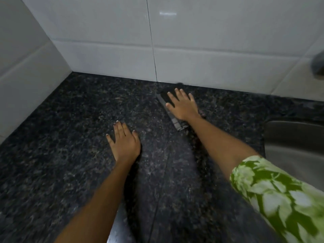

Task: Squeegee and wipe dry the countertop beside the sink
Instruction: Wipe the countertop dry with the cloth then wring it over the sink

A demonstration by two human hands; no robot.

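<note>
A dark speckled granite countertop [70, 137] fills the view. My right hand [182, 106] lies flat with straight fingers on a dark folded cloth [173, 118], pressing it onto the counter near the back wall. The cloth shows a striped edge by my wrist and is mostly hidden under the palm. My left hand [124, 141] rests flat on the bare counter, fingers straight, a short way to the left and nearer to me. No squeegee is in view.
White wall tiles [105, 41] rise behind and to the left of the counter, meeting in a corner at the back left. A steel sink basin [294, 141] sits at the right edge. A grey object [318, 65] juts in at the far right.
</note>
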